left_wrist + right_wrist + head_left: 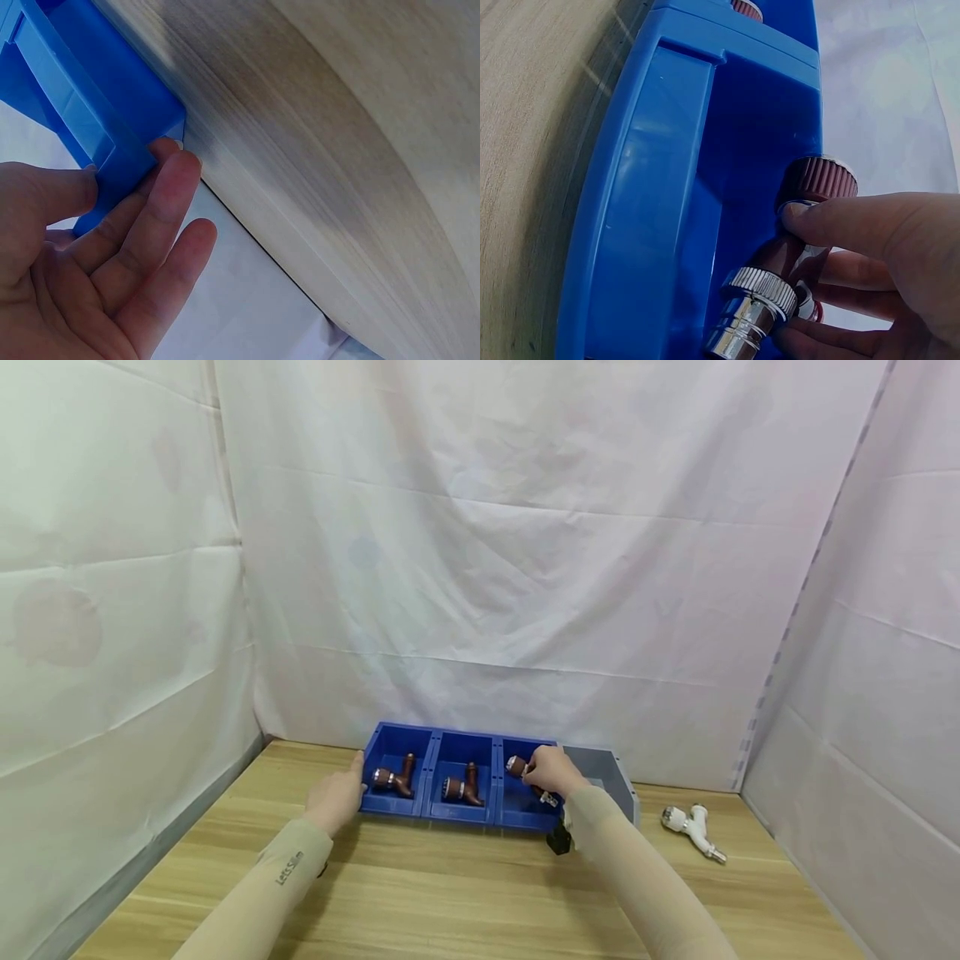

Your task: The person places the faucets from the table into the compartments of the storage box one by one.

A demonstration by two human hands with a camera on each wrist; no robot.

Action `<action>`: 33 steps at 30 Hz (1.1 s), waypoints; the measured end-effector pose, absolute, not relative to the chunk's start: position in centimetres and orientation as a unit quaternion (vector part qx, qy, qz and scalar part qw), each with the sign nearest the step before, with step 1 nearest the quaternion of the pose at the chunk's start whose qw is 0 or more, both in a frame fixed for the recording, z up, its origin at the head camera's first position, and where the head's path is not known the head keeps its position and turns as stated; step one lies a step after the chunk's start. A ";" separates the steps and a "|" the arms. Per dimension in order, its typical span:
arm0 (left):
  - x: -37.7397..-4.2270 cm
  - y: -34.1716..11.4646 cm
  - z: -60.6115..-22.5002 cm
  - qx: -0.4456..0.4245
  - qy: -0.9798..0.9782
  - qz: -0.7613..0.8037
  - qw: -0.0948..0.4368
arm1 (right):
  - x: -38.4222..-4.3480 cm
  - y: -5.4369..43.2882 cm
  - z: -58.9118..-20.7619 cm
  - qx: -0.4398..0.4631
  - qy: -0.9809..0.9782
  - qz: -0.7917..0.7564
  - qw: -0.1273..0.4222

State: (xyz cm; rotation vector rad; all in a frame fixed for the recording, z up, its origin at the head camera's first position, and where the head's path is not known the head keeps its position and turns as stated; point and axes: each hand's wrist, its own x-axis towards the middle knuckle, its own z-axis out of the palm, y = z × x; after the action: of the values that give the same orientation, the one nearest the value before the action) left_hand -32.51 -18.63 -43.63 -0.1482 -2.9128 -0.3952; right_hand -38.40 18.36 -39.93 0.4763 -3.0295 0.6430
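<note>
My right hand (557,768) pinches a brown tap (780,253) with a ribbed knob and chrome spout end, held over the third blue bin (525,820). Thumb and fingers lie on either side of its body in the right wrist view. At the far left of the row, my left hand (335,795) grips the side wall of the first blue bin (124,169) between thumb and fingers. One brown tap (405,783) lies in that first bin. A second brown tap (469,787) lies in the middle blue bin (459,814).
A grey bin (621,777) joins the right end of the row, partly hidden by my right forearm. On the wooden table (420,893), a white tap (696,832) lies to the right. White cloth (495,568) hangs behind and at both sides.
</note>
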 end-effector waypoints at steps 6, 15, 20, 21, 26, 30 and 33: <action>-32.4 -18.6 -43.9 -0.051 -0.985 -0.134 0.096 | -38.5 18.4 -40.2 0.157 -0.966 0.205 0.000; -32.5 -18.7 -43.9 -0.047 -0.985 -0.134 0.097 | -38.6 18.4 -40.1 0.158 -0.965 0.209 0.007; -32.5 -18.7 -43.9 -0.049 -0.985 -0.130 0.098 | -38.5 18.4 -40.1 0.160 -0.965 0.206 0.007; -32.5 -18.7 -43.9 -0.048 -0.986 -0.130 0.097 | -38.5 18.4 -40.2 0.160 -0.965 0.206 0.007; -32.5 -18.7 -43.9 -0.046 -0.986 -0.132 0.093 | -38.4 18.3 -40.2 0.159 -0.966 0.202 0.009; -32.5 -18.7 -43.7 -0.044 -0.986 -0.132 0.091 | -38.5 18.2 -40.1 0.156 -0.967 0.201 0.007; -32.4 -18.7 -43.7 -0.043 -0.986 -0.133 0.091 | -38.5 18.1 -40.2 0.155 -0.967 0.201 0.002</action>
State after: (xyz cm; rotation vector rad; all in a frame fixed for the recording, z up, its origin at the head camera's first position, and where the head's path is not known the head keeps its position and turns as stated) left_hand -32.37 -18.69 -43.70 -0.1286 -2.9302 -0.3963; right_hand -38.47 18.13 -40.16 0.4866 -3.0341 0.6311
